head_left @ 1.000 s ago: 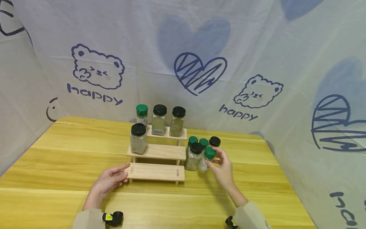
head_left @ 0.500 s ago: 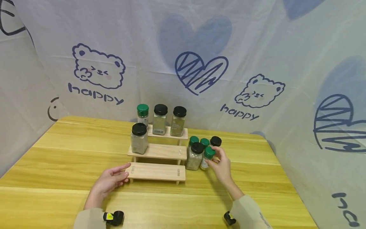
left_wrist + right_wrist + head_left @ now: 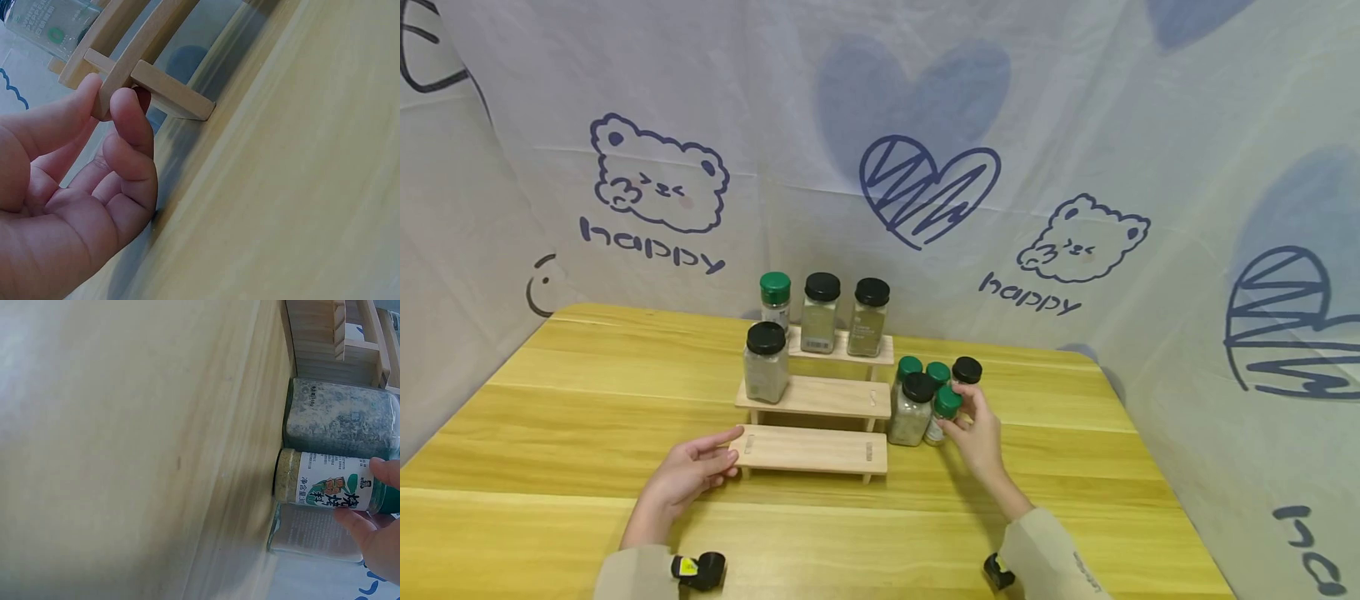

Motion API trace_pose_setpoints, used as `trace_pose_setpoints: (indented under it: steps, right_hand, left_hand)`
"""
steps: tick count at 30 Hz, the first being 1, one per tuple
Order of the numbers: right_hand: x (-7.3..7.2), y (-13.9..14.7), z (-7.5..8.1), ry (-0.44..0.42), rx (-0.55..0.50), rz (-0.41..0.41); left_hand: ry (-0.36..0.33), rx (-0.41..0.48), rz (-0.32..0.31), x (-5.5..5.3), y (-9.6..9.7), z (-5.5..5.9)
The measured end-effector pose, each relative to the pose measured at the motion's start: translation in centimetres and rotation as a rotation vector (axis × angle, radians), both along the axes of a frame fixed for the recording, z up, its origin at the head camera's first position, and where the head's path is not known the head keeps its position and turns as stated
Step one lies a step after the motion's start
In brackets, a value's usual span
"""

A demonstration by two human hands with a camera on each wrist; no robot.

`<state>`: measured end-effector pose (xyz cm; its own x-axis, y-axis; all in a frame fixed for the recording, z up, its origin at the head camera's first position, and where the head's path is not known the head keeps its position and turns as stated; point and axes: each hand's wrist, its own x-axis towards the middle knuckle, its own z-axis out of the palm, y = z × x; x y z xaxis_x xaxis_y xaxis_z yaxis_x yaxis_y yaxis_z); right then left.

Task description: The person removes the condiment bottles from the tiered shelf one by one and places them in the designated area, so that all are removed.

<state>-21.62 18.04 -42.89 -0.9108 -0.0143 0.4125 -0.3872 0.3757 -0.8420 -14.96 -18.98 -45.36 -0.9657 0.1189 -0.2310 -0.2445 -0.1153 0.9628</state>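
Note:
My left hand (image 3: 681,482) pinches the left end of the lowest step of a wooden tiered rack (image 3: 808,450), thumb on top and fingertip underneath in the left wrist view. My right hand (image 3: 983,437) pinches a small spice jar (image 3: 334,481) with a green cap and a white label, near its cap. It stands upright just right of a larger black-capped jar (image 3: 910,421). Behind these are two green-capped jars (image 3: 937,372) and another black-capped jar (image 3: 967,370), partly hidden.
On the rack's middle step, a black-capped jar (image 3: 766,367) stands at the left end. The top step bears a green-capped jar (image 3: 775,292) and two black-capped jars (image 3: 818,317). A printed cloth (image 3: 790,100) hangs behind the wooden table (image 3: 587,400).
My right hand has shifted slightly left with the green-capped spice jar, closer to the black-capped jar. The left hand keeps its hold on the rack.

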Motion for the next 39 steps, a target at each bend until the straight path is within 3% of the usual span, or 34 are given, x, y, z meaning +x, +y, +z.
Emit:
trace_pose_setpoints:
  steps: [8, 13, 16, 25, 31, 39]
  right_hand:
    - [1.5, -1.1, 2.2, 0.004, 0.01, -0.006]
    - [1.7, -1.3, 2.6, -0.003, 0.01, -0.012]
    - [1.4, -1.2, 2.3, 0.012, 0.004, -0.002]
    - [-0.1, 0.2, -0.6, 0.024, 0.029, 0.011]
    - [0.0, 0.6, -0.9, 0.062, 0.016, 0.03]
    - [0.9, 0.8, -0.8, -0.003, -0.024, -0.018]
  left_hand:
    - [-0.009, 0.003, 0.003, 0.1, 0.0, 0.1]
    - [-0.001, -0.005, -0.004, 0.0, 0.0, 0.1]
    - [-0.001, -0.001, -0.003, 0.1, 0.1, 0.1]
    - [-0.001, 0.006, -0.007, 0.0, 0.0, 0.0]
    - [-0.003, -0.004, -0.008, -0.1, 0.0, 0.1]
    - [-0.003, -0.006, -0.011, -0.1, 0.0, 0.0]
